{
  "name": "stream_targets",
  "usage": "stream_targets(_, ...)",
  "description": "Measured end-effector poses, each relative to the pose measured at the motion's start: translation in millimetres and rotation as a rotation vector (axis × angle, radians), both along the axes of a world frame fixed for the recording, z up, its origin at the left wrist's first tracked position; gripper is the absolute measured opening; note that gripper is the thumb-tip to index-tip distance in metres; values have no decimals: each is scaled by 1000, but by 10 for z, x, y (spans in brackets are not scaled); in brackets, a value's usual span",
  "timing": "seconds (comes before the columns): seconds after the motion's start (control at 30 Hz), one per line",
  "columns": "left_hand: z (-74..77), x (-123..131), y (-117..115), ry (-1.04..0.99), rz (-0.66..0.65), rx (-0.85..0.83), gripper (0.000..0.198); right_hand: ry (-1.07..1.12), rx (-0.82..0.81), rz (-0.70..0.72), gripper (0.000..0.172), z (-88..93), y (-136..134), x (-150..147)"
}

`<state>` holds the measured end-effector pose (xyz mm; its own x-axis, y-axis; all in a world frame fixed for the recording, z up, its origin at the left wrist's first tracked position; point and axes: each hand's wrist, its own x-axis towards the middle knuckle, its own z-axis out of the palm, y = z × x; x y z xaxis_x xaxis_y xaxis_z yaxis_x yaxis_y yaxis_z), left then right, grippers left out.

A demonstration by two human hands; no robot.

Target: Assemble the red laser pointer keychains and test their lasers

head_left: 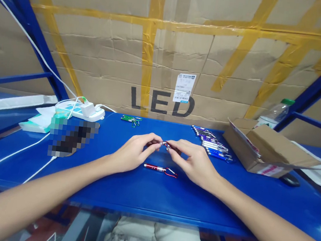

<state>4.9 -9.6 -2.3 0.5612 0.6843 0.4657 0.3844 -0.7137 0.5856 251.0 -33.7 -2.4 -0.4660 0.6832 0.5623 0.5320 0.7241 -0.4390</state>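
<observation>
My left hand (134, 150) and my right hand (193, 161) meet above the middle of the blue table, fingers pinched. Between their fingertips is a small red and silver keychain flashlight (165, 143), mostly hidden by the fingers. Just below, a red keychain flashlight (155, 168) lies on the table with its red carabiner clip pointing right. Beyond my right hand lie several blue, purple, black and silver keychain flashlights (211, 143) in a row. Green ones (131, 120) with clips lie farther back, beyond my left hand.
An open cardboard box (270, 150) stands at the right, with a plastic bottle (275, 112) behind it and a black object (290, 180) beside it. At left are a white power strip (88, 114), cables and a pixelated dark object (73, 139). A large taped carton (104, 52) closes the back.
</observation>
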Motion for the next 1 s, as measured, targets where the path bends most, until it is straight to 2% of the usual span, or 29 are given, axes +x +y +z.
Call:
stream_targets(0.17, -9, -13, 48, 55, 73, 54, 23, -45, 80, -46, 30, -28, 51, 52)
stream_targets(0.27, -39, -29, 80, 117, 79, 49, 25, -39, 63, -60, 27, -27, 86, 83)
stream_targets(0.37, -76, -51, 100, 222, 57, 64, 25, -80, -28, -59, 24, -22, 109, 94)
stream_targets(0.53, -85, -78, 98, 352, -30, 47, 24, -270, -221, -27, 21, -18, 109, 98)
stream_targets(0.77, -84, -88, 115, 378, -94, 20, 26, -428, -310, 56, 12, 21, 98, 128)
stream_targets(1.0, -75, -86, 126, 331, -87, 12, 24, -416, -261, 47, 11, 10, 123, 159)
